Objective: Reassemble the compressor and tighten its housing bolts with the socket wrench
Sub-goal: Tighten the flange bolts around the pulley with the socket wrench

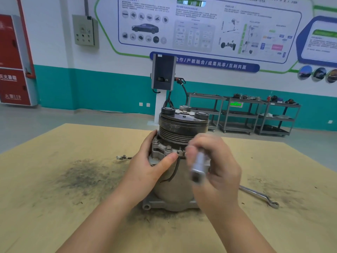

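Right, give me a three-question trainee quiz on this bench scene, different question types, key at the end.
1. True or false: the compressor stands upright on the bench with its pulley end up.
2. Multiple choice: what is the right hand holding? A) a screwdriver B) a blurred socket tool C) nothing
3. Fill in: the spare ring spanner lies on the bench to the person's ____ of the compressor.

Key
1. True.
2. B. The left hand steadies the compressor body, its thumb lying near the housing bolts.
3. Right; no hand touches it.
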